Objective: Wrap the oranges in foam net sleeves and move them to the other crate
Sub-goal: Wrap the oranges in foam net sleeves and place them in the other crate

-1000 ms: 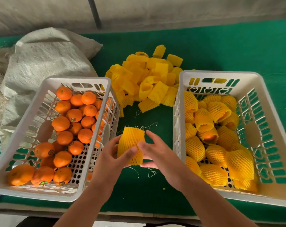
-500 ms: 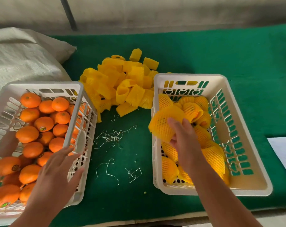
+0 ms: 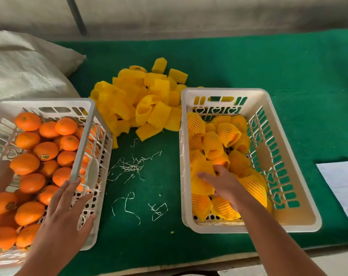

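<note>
— Green felt [image 3: 248,66] covers your bench, with a grey wall behind and a sack [image 3: 25,66] at the far left. What worries you from here?

— Your right hand [image 3: 226,186] is down in the right crate [image 3: 224,93], resting on a wrapped orange [image 3: 202,171] among the others. Your knuckles hide the fingertips, so I cannot tell whether you are gripping it or have let go. If you lift away with a finger caught in the net, I'd expect the sleeve to drag off the fruit.

— And the other side?

— Your left hand [image 3: 66,214] is spread flat, fingers apart, holding nothing, over the near right corner of the left crate [image 3: 85,140]. The bare oranges [image 3: 45,150] are heaped in there, some riding on top of others. Knock one as you reach in and I think it could roll, or you could catch your fingers on the crate's rim. Loose foam threads [image 3: 132,166] lie on the felt between the crates and may cling to the next fruit.

— What can't you make out?

— The left crate's near end runs out of view, so its count is unknown. The pile of empty sleeves [image 3: 143,100] overlaps itself too much to count. A pale sheet [image 3: 342,182] at the right edge is cut off; I cannot say what it is.
</note>
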{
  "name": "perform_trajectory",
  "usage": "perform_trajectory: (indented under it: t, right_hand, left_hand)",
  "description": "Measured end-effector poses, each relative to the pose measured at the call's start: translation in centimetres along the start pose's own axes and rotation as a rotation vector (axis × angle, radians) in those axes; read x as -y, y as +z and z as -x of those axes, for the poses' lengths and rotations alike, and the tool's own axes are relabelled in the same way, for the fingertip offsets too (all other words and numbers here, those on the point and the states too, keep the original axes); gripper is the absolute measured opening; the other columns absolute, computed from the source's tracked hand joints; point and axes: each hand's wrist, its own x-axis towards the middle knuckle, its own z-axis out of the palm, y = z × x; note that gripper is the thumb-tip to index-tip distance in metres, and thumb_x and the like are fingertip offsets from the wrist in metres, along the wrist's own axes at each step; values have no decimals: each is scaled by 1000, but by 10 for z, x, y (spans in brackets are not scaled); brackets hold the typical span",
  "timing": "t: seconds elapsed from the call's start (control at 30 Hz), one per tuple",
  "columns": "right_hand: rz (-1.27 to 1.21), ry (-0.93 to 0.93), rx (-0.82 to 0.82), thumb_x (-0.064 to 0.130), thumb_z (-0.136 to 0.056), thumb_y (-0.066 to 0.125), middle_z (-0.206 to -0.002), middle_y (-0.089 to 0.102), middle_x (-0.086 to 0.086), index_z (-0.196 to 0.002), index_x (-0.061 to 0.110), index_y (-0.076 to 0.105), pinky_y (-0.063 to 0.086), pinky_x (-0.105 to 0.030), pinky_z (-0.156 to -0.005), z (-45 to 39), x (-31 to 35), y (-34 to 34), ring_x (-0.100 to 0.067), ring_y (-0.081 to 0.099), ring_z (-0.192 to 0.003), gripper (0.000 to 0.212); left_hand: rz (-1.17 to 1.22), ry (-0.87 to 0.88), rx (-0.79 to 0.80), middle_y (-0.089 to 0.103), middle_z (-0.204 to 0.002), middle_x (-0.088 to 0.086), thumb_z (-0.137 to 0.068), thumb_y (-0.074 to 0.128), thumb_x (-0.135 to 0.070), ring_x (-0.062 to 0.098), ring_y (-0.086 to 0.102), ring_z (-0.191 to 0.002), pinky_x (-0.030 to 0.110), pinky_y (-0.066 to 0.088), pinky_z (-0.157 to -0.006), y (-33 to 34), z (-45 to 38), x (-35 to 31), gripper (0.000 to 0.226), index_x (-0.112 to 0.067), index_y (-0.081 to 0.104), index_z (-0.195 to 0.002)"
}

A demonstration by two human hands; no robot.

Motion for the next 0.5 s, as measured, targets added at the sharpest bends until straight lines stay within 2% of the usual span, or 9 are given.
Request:
perform_trajectory:
  t: [0.07,0.1,0.17,0.23,0.3,0.43,0.5]
  right_hand:
    - [126,-13,-21,59,-88,74,-155,48,1,-158,33,35,56,-41,-92,-2,0,9,-30,55,-133,84]
    - [149,-22,-31,58,-90,73,-156,46,-1,-159,33,33,54,-43,-95,-3,0,10,-32,52,-137,84]
    - [118,-29,-48,53,-93,72,-150,52,-2,-158,32,35,57,-44,-96,-5,-4,4,-30,59,-128,78]
    - [47,-17,-64,44,-96,72,-136,61,-2,-157,29,39,58,-46,-94,-5,-8,-9,-23,69,-109,70]
    - [11,-24,-97,36,-98,70,-124,66,1,-153,25,45,58,-44,-90,-4,-14,-21,-18,72,-98,61]
    - [91,-127,-175,32,-101,66,-118,72,0,-143,24,57,57,-50,-97,9,-15,-30,-19,71,-104,44]
    - [147,-238,-229,36,-102,64,-118,72,6,-135,28,63,60,-45,-90,19,-7,-23,-13,72,-102,34]
  left_hand:
    - [0,4,-1,27,-166,4,-73,89,-33,22,6,-159,68,40,-107,0,0,0,58,-19,70,-126]
    - [-1,14,-6,28,-166,4,-73,89,-33,23,8,-159,68,40,-107,1,1,1,57,-19,71,-125]
    - [4,37,-18,28,-166,5,-73,87,-34,24,9,-159,67,38,-108,1,2,3,54,-20,72,-123]
    - [17,38,-24,28,-166,4,-74,86,-35,23,8,-159,65,36,-109,2,3,4,52,-21,71,-122]
    - [34,31,-33,29,-165,3,-74,87,-33,22,8,-159,66,38,-109,2,4,4,52,-20,72,-122]
    - [62,14,-31,30,-165,1,-74,89,-31,21,10,-159,65,43,-106,0,5,1,50,-21,73,-121]
    - [70,5,-28,28,-166,-2,-78,86,-33,19,8,-159,63,43,-107,-2,7,-1,46,-25,72,-120]
